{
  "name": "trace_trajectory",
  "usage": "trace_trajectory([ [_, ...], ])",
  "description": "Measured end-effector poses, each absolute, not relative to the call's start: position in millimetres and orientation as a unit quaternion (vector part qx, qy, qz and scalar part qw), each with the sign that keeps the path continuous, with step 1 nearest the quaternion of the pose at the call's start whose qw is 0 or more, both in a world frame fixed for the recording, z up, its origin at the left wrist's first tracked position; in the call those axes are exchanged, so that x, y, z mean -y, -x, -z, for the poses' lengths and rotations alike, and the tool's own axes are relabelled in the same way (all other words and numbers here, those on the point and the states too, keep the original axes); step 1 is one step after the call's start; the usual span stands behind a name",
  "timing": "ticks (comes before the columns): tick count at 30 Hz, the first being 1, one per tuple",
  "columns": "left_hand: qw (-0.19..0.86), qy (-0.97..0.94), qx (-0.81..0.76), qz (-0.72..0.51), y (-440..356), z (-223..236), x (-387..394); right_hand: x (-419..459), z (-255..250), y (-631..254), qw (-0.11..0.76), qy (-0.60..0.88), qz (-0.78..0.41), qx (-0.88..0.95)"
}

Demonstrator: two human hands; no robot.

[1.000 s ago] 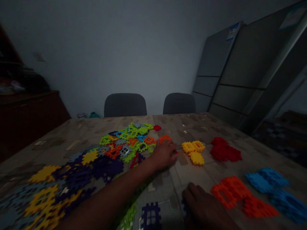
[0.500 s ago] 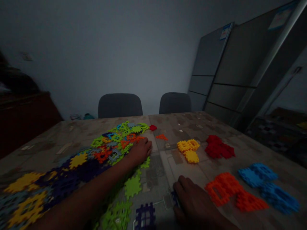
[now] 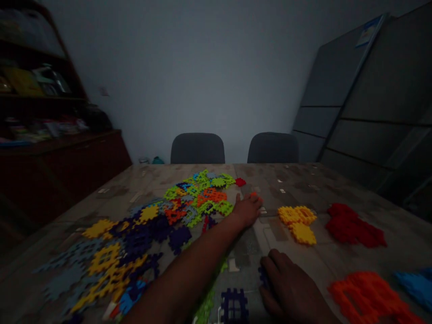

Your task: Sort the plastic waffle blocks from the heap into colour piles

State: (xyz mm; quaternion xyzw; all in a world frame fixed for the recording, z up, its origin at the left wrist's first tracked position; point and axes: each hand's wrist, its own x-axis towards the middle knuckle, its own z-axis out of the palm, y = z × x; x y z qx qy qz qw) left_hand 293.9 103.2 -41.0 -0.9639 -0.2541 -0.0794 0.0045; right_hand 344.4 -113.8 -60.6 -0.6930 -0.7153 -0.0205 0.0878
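My left hand reaches out over the patterned table, fingers stretched and their tips on a small orange piece. It lies at the right edge of a mixed heap of coloured interlocking pieces. My right hand rests near the table's front edge. Its fingers are curled down on a dark purple piece that is mostly hidden. A purple grid piece lies just left of it.
Sorted piles lie to the right: yellow, red, orange and blue. A lone red piece sits farther back. Two grey chairs stand beyond the table, a dark cabinet left, grey units right.
My left hand has moved right, from the mixed heap to the lone orange piece. The view has swung left. My right hand has stayed put.
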Motion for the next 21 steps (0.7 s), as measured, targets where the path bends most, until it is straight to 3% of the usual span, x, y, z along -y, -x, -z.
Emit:
trace_trajectory([
  [6, 0.046, 0.950, 0.303, 0.063, -261, 35, -119, 110, 63, -352, 0.092, 0.687, 0.035, 0.720],
  [13, 0.078, 0.928, 0.364, 0.034, -212, 26, -126, 89, 35, -345, 0.001, 0.743, 0.023, 0.669],
  [21, 0.025, 0.958, 0.275, 0.076, -179, 21, -126, 71, 13, -342, -0.039, 0.762, 0.015, 0.646],
])
